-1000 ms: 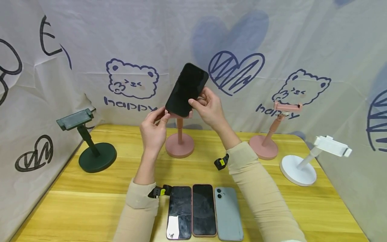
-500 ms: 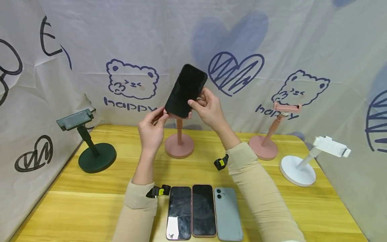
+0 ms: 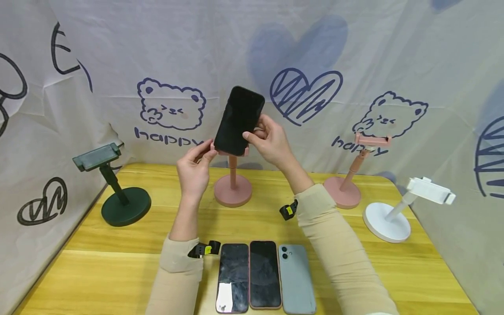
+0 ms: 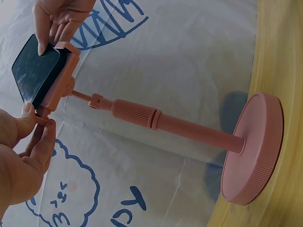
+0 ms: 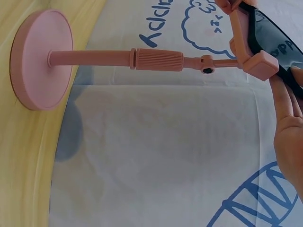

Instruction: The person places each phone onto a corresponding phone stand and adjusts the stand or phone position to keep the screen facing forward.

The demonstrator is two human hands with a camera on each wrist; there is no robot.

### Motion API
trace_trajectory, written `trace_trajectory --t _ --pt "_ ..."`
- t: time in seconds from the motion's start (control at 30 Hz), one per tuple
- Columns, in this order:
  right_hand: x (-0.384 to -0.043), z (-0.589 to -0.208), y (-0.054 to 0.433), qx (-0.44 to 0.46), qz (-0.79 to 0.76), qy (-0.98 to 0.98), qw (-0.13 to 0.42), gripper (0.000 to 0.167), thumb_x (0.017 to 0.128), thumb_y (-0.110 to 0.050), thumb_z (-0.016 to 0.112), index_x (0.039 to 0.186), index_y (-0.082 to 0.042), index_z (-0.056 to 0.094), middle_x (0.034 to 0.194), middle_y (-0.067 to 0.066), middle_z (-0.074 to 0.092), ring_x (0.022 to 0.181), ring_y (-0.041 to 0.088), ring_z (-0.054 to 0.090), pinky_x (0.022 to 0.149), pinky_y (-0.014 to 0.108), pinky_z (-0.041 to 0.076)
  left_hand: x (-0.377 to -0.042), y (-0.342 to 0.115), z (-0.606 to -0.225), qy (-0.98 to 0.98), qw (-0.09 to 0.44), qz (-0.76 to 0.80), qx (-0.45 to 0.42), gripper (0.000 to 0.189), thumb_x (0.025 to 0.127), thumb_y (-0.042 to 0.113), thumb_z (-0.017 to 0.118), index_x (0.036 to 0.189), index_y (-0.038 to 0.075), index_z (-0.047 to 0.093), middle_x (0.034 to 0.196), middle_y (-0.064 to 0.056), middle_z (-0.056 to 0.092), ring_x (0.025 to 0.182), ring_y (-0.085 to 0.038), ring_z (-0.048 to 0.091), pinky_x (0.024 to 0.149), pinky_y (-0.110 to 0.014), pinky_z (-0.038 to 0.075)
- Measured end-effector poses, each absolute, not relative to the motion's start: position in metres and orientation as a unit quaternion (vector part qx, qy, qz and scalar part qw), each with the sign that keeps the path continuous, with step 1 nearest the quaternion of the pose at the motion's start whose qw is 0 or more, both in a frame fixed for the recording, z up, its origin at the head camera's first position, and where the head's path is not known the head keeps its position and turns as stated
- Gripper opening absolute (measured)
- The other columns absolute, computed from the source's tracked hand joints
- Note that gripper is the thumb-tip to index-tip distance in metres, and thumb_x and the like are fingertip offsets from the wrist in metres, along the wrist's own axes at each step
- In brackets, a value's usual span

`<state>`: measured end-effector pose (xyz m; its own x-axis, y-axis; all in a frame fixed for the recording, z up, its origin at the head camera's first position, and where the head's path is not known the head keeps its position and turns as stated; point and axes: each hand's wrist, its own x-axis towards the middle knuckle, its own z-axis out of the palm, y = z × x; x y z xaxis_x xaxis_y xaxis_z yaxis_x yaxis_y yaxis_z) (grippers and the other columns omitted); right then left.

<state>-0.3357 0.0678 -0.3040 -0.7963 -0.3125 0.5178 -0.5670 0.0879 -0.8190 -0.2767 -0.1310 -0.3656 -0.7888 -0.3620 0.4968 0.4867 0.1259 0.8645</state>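
Note:
A black smartphone [image 3: 241, 118] leans slightly to the right, its lower end at the holder of the middle pink phone stand [image 3: 233, 190]. My right hand [image 3: 272, 141] grips the phone by its right edge, thumb on the screen. With thumb and fingers, my left hand [image 3: 194, 173] pinches the left end of the stand's holder. In the left wrist view the phone [image 4: 35, 73] lies along the pink holder [image 4: 59, 85], between the holder's two end grips. One end grip [image 5: 262, 66] shows beside the phone's edge in the right wrist view.
Two dark-screened phones, the left phone [image 3: 233, 278] and the middle phone [image 3: 265, 273], lie beside a face-down pale blue phone [image 3: 297, 278]. A green stand [image 3: 126, 205] is at left; another pink stand [image 3: 342, 192] and a white stand [image 3: 387, 221] are at right. Printed cloth [image 3: 236, 43] hangs behind.
The phone has turned more upright, its top moving left and slightly down and its lower end settling closer to the holder. My left hand has shifted slightly left with the holder's end.

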Motion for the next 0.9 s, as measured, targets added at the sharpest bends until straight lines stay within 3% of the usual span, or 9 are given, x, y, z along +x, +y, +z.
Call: trace_trajectory --t 0.1,0.27,0.47,0.63,0.9 --pt "-0.336 -0.303 0.069 0.309 0.595 -0.736 0.1 0.04 0.096 0.001 0.072 0.133 0.005 0.058 0.118 0.021 0.071 0.092 0.022 0.072 0.078 0.029 0.062 -0.277 -0.132 -0.366 -0.677 0.323 -0.66 -0.046 0.032 0.094 0.007 0.074 0.125 0.001 0.074 0.118 -0.018 0.071 0.104 -0.013 0.068 0.095 -0.024 0.058" --pt "-0.336 -0.3 0.069 0.319 0.581 -0.742 0.096 0.037 0.096 0.001 0.071 0.131 0.005 0.059 0.112 0.021 0.071 0.083 0.02 0.065 0.07 0.024 0.054 -0.277 -0.132 -0.365 -0.671 0.329 -0.662 -0.053 0.03 0.094 0.006 0.075 0.123 0.0 0.075 0.117 -0.019 0.072 0.101 -0.01 0.068 0.094 -0.023 0.058" --pt "-0.337 -0.293 0.068 0.329 0.525 -0.78 0.087 0.042 0.097 -0.002 0.072 0.137 0.002 0.059 0.12 0.019 0.071 0.105 0.028 0.074 0.087 0.032 0.061 -0.276 -0.132 -0.364 -0.661 0.328 -0.672 -0.06 0.029 0.092 0.003 0.076 0.121 -0.001 0.075 0.117 -0.021 0.071 0.1 -0.009 0.067 0.092 -0.022 0.058" --pt "-0.337 -0.288 0.067 0.334 0.487 -0.803 0.083 0.046 0.098 -0.006 0.072 0.141 0.001 0.057 0.12 0.018 0.07 0.105 0.029 0.072 0.094 0.038 0.06 -0.276 -0.132 -0.363 -0.659 0.329 -0.673 -0.064 0.03 0.092 0.003 0.076 0.121 -0.002 0.074 0.118 -0.021 0.071 0.1 -0.009 0.067 0.093 -0.023 0.058" --pt "-0.337 -0.29 0.068 0.303 0.526 -0.792 0.06 0.05 0.097 -0.009 0.072 0.144 -0.001 0.056 0.126 0.017 0.069 0.106 0.027 0.069 0.097 0.038 0.058 -0.276 -0.132 -0.365 -0.67 0.322 -0.666 -0.067 0.031 0.092 0.003 0.077 0.122 -0.002 0.075 0.118 -0.02 0.072 0.101 -0.013 0.068 0.093 -0.026 0.059"
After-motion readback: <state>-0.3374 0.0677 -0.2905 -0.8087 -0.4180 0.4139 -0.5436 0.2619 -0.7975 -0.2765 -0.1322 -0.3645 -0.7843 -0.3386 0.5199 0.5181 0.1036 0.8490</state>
